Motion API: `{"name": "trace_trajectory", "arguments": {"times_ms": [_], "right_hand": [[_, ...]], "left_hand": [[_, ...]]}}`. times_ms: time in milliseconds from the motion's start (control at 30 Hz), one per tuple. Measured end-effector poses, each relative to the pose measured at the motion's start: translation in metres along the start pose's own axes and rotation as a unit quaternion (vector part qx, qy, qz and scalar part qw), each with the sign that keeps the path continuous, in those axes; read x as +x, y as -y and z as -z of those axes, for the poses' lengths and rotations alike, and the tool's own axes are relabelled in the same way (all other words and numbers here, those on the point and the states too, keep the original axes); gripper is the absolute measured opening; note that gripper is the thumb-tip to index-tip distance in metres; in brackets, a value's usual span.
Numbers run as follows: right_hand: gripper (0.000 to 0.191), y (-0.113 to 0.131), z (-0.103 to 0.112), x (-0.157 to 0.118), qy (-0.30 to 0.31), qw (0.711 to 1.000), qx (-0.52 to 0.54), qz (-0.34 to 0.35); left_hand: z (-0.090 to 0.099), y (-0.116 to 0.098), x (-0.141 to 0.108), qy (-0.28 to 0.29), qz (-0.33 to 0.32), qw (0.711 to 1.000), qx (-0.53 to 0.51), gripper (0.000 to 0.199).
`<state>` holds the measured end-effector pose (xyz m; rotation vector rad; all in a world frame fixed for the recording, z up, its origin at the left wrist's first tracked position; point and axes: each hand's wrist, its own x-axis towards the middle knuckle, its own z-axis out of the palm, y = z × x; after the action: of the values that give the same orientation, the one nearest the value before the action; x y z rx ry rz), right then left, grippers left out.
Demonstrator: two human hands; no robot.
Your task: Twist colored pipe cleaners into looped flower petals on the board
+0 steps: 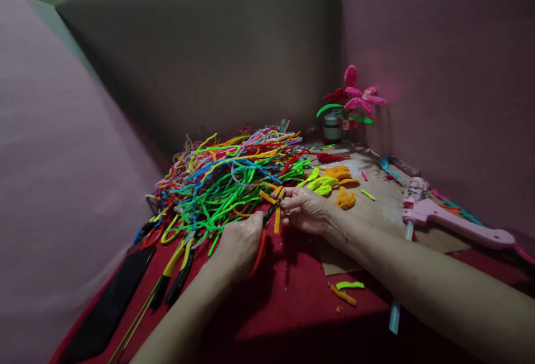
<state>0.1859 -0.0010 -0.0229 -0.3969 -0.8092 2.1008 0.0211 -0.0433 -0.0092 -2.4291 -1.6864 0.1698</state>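
My left hand (242, 241) is closed around the red handles of a pair of scissors (259, 253). The dark blades point up and to the right and meet an orange fuzzy strip (277, 220). My right hand (303, 208) pinches that strip, whose pieces cross near the blades and fingertips. Whether the blades are closed on it cannot be made out. Just behind both hands lies a large heap of many-coloured pipe cleaners (234, 185), with green ones nearest. Yellow-green petal shapes (324, 184) and orange fuzzy pieces (345, 199) lie beyond my right hand.
Yellow-and-black pliers (180, 272) and a black flat object (111, 305) lie at left. A pink glue gun (457, 223) with a clear stick rests at right on brown board (388, 197). Pink flowers (365, 99) stand behind. Small offcuts (350, 285) lie on the red cloth (301, 302).
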Motion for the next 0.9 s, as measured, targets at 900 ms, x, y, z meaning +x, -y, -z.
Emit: {"name": "trace_trajectory", "arguments": {"times_ms": [900], "right_hand": [[0.008, -0.009, -0.003, -0.001, -0.023, 0.963, -0.256, 0.085]], "left_hand": [[0.029, 0.016, 0.004, -0.132, 0.077, 0.898, -0.412, 0.034]]}}
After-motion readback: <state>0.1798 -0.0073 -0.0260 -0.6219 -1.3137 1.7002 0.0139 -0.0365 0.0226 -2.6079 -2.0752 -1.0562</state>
